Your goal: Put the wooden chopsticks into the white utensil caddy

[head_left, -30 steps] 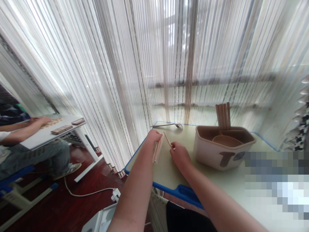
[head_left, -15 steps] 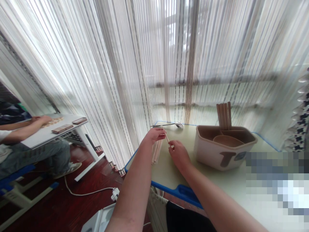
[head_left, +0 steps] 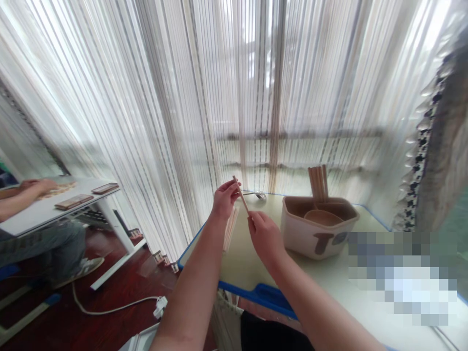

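Raised and drawn closer to the left hand (head_left: 225, 197) than half a second ago, one chopstick (head_left: 243, 201) now slants above the desk (head_left: 241, 267), its upper tip against the curtain (head_left: 252, 126). Left fingers pinch it near that tip; the right hand (head_left: 265, 233) grips its lower end, so the two holds probably keep it steady and its length in sight. Beneath the left wrist, loose chopsticks (head_left: 230, 226) lie side by side, partly hidden by the arm, perhaps aligned to stay together. Right of the right hand stands a box (head_left: 299, 240); its back wall seems to keep the upright sticks (head_left: 318, 184) bunched. Past the hands, a metal spoon (head_left: 261, 196) rests near the far edge. Open room runs between the loose row and the box, toward the blue front edge (head_left: 237, 291); the left edge sits close beside the row.
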Available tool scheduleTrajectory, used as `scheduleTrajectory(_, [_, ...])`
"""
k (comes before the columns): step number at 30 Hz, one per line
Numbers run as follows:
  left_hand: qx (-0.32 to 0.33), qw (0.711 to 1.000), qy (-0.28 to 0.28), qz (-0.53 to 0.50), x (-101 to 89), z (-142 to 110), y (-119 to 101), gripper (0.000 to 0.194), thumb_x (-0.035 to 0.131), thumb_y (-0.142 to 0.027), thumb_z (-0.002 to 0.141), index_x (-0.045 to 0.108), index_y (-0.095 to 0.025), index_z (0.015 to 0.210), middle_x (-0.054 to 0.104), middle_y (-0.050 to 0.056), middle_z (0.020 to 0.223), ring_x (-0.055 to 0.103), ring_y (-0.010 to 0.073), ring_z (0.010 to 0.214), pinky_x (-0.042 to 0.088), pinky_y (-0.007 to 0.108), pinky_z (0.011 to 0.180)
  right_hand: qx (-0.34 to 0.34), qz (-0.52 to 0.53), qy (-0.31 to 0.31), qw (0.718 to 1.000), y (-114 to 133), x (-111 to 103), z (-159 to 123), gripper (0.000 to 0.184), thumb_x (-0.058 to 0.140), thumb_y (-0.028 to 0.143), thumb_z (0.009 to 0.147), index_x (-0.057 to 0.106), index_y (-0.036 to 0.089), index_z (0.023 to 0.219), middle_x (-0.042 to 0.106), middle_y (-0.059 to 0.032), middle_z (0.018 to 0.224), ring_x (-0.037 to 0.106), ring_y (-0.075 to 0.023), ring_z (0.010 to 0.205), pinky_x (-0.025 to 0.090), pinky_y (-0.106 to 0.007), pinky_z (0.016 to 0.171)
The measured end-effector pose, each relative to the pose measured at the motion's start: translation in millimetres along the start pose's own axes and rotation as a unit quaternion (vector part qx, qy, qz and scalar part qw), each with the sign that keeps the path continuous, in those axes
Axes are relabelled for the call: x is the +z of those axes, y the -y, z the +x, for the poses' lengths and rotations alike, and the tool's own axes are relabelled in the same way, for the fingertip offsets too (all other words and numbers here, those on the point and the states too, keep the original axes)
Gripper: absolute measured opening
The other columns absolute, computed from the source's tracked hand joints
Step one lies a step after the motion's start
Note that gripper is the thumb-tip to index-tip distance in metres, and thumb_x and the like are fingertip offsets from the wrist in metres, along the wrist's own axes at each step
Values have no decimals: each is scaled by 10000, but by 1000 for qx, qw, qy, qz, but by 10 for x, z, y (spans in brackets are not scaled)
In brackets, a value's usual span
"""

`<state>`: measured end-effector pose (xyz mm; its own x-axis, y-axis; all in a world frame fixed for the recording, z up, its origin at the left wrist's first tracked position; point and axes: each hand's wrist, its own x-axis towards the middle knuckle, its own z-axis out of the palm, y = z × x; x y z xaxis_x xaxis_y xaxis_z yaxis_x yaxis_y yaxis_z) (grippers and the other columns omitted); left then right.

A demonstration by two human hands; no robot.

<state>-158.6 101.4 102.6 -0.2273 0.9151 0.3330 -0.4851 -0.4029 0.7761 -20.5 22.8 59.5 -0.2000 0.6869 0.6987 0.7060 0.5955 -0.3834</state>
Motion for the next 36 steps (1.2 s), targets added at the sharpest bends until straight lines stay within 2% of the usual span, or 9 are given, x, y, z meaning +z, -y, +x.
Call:
scheduleTrajectory(2, [25, 999, 15, -27, 243, 0, -129, 289, 762, -224, 598, 683, -128, 860, 689, 40, 787, 604, 63, 622, 480, 181, 574, -29, 2, -18, 999, 32, -253, 101, 243, 411, 174, 876, 614, 177, 1010, 662, -90, 946, 604, -202, 837, 450, -294, 710])
scheduleTrajectory(4, [56, 997, 41, -39, 521, 24, -267, 266, 759, -218, 602, 686, -136, 845, 689, 41, 785, 608, 69, 641, 485, 184, 583, -20, 16, -32, 999, -1, -534, 254, 221, 439, 178, 865, 618, 194, 993, 670, -78, 947, 616, -185, 786, 461, -285, 682])
scheduleTrajectory(8, [109, 990, 88, -24, 1115, 75, -493, 269, 747, -248, 616, 688, -156, 861, 690, 46, 808, 615, 91, 656, 501, 203, 571, 14, 78, -65, 995, -251, -1021, 540, 234, 512, 207, 834, 591, 205, 1055, 683, -36, 845, 629, -151, 710, 480, -269, 680])
scheduleTrajectory(11, [85, 990, 95, 57, 1468, 65, -556, 259, 730, -271, 627, 692, -139, 846, 697, 70, 811, 627, 118, 666, 519, 223, 555, 22, 110, -70, 991, -487, -1182, 608, 202, 522, 230, 831, 604, 207, 1015, 682, -18, 778, 637, -142, 687, 485, -256, 673])
scheduleTrajectory(14, [76, 985, 93, 123, 1647, 38, -516, 257, 700, -277, 650, 692, -126, 858, 702, 83, 809, 637, 138, 672, 537, 246, 551, 32, 107, -91, 990, -646, -1154, 563, 203, 508, 228, 840, 609, 211, 1016, 686, -22, 812, 639, -140, 706, 482, -247, 681])
scheduleTrajectory(17, [72, 979, 101, 163, 1670, 17, -420, 253, 694, -267, 650, 693, -118, 854, 708, 93, 817, 654, 161, 706, 555, 269, 579, 56, 73, -122, 988, -708, -1048, 478, 212, 478, 214, 855, 614, 199, 1018, 690, -40, 853, 640, -152, 738, 471, -250, 691])
scheduleTrajectory(21, [48, 974, 121, 183, 1595, 12, -337, 252, 708, -275, 639, 699, -115, 834, 712, 100, 828, 660, 170, 721, 561, 283, 603, 88, 4, -96, 991, -710, -969, 406, 230, 455, 196, 859, 626, 193, 1013, 699, -52, 871, 647, -175, 759, 447, -257, 679])
scheduleTrajectory(28, [-16, 967, 171, 187, 1483, 60, -414, 315, 810, -276, 520, 677, -112, 754, 702, 80, 762, 652, 160, 644, 562, 313, 627, 126, -92, -69, 985, -628, -1019, 367, 213, 457, 230, 860, 654, 219, 940, 706, -33, 832, 649, -182, 740, 389, -250, 638])
scheduleTrajectory(36, [-13, 977, 158, 143, 1402, 164, -394, 294, 807, -242, 548, 663, -113, 768, 688, 62, 737, 656, 153, 637, 566, 296, 622, 144, -131, -45, 980, -573, -997, 333, 177, 501, 309, 822, 648, 221, 775, 680, -14, 712, 616, -170, 654, 356, -253, 574])
